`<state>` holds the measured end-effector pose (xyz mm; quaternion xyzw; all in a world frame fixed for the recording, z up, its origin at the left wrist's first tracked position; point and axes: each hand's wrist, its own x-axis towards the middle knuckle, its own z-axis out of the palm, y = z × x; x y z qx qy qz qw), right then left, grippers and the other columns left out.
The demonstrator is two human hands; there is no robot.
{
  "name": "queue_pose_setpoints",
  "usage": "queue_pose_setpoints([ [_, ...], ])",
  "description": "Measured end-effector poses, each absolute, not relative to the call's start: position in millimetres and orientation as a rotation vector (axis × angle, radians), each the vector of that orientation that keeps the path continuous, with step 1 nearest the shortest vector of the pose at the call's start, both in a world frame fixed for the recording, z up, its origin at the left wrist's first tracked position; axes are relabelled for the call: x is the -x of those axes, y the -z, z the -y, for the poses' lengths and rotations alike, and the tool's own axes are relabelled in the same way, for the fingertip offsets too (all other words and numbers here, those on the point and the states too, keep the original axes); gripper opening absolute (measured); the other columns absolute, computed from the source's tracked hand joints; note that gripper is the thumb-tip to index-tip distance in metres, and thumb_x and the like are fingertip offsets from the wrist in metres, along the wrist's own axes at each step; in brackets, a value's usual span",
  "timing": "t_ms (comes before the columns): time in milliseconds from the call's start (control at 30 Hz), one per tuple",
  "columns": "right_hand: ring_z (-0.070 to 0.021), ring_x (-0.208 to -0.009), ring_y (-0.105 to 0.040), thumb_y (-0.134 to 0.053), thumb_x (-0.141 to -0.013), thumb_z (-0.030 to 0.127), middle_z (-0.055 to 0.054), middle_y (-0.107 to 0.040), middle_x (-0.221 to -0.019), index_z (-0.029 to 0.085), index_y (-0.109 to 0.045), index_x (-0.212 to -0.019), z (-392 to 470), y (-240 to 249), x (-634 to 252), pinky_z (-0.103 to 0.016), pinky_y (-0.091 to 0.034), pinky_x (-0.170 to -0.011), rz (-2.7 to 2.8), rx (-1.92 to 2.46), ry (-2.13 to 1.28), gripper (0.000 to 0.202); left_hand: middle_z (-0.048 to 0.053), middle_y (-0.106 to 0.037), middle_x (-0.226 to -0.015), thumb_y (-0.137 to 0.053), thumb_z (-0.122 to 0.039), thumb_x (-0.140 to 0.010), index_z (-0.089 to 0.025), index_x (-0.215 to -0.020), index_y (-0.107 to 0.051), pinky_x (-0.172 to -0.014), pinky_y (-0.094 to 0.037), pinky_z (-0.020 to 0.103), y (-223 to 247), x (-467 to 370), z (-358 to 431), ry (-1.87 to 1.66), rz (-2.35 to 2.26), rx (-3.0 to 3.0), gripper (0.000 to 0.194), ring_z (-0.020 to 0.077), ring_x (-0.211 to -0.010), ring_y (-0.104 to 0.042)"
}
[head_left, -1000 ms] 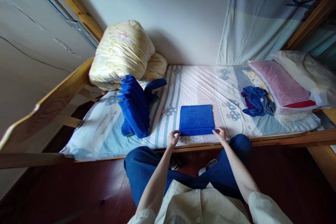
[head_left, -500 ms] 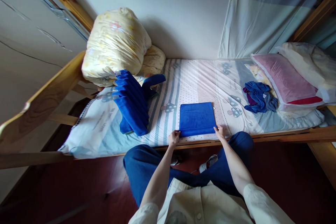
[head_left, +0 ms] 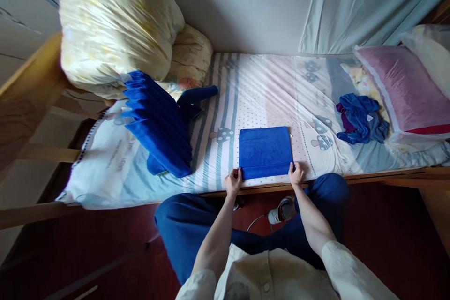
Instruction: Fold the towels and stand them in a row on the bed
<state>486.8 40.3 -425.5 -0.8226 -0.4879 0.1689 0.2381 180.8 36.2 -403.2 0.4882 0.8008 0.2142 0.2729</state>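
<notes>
A blue towel (head_left: 266,146) lies flat near the front edge of the bed, folded into a rectangle, with a crease running across its near part. My left hand (head_left: 234,181) pinches its near left corner between thumb and fingers. At the near right corner, my right hand (head_left: 296,173) grips the edge in the same way. A small white tag sticks out on the towel's right side. To the left stands a leaning row of folded blue towels (head_left: 160,124), with another blue towel (head_left: 198,96) lying loosely behind it.
A yellow quilt bundle (head_left: 119,23) rises at the back left of the bed. Crumpled blue and purple cloths (head_left: 362,119) lie on the right beside a pink pillow (head_left: 404,86). The patterned sheet (head_left: 267,89) covers the mattress; a wooden rail (head_left: 372,178) runs along its front.
The view has shifted nearer to the bed, so things look larger. Both hands still hold the towel's near corners, and the towel has hardly moved on the sheet.
</notes>
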Motion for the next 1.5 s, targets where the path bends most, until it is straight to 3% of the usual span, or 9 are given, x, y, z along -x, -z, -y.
queue_pose_setpoints([
  [500, -0.0293, -0.080, -0.068, -0.036, -0.101, 0.047, -0.019, -0.073, -0.088, 0.016, -0.069, -0.099, -39, 440, -486, -0.036, -0.048, -0.074, 1.362, 2.329, -0.335, 0.045, 0.007, -0.071, -0.074, -0.048, -0.042, -0.097, -0.019, -0.081, -0.067, -0.073, -0.049, 0.026, 408, -186, -34, -0.579, -2.237, -1.219, 0.033, 0.0178, -0.073, -0.066],
  [833, -0.0227, -0.065, -0.063, -0.038, -0.101, 0.040, -0.013, -0.071, -0.075, 0.015, -0.068, -0.091, -42, 439, -484, -0.029, -0.040, -0.062, 1.429, 2.339, -0.101, 0.040, 0.003, -0.064, -0.060, -0.054, -0.044, -0.091, -0.020, -0.070, -0.061, -0.062, -0.044, 0.024, 411, -184, -35, -0.853, -2.194, -1.314, 0.033, 0.0141, -0.057, -0.059],
  [1133, -0.0256, -0.072, -0.065, -0.043, -0.098, 0.040, -0.015, -0.071, -0.081, 0.015, -0.070, -0.096, -46, 434, -487, -0.031, -0.041, -0.066, 1.407, 2.381, -0.292, 0.037, 0.004, -0.068, -0.063, -0.053, -0.049, -0.091, -0.020, -0.071, -0.063, -0.067, -0.048, 0.026, 407, -180, -38, -0.778, -2.144, -1.266, 0.037, 0.0169, -0.062, -0.065],
  [1367, -0.0258, -0.074, -0.067, -0.054, -0.089, 0.045, -0.012, -0.072, -0.072, 0.018, -0.069, -0.080, -58, 417, -509, -0.031, -0.045, -0.068, 1.373, 2.171, -0.577, 0.032, 0.006, -0.076, -0.074, -0.060, -0.047, -0.087, -0.020, -0.077, -0.068, -0.073, -0.052, 0.027, 389, -171, -49, -0.621, -2.056, -1.180, 0.030, 0.0225, -0.080, -0.073],
  [1500, -0.0262, -0.076, -0.067, -0.060, -0.086, 0.043, -0.010, -0.074, -0.075, 0.017, -0.071, -0.094, -63, 405, -520, -0.031, -0.047, -0.067, 1.371, 2.162, -0.560, 0.029, 0.007, -0.077, -0.082, -0.062, -0.041, -0.088, -0.020, -0.085, -0.069, -0.080, -0.054, 0.030, 384, -157, -48, -0.518, -2.092, -1.230, 0.022, 0.0239, -0.089, -0.073],
])
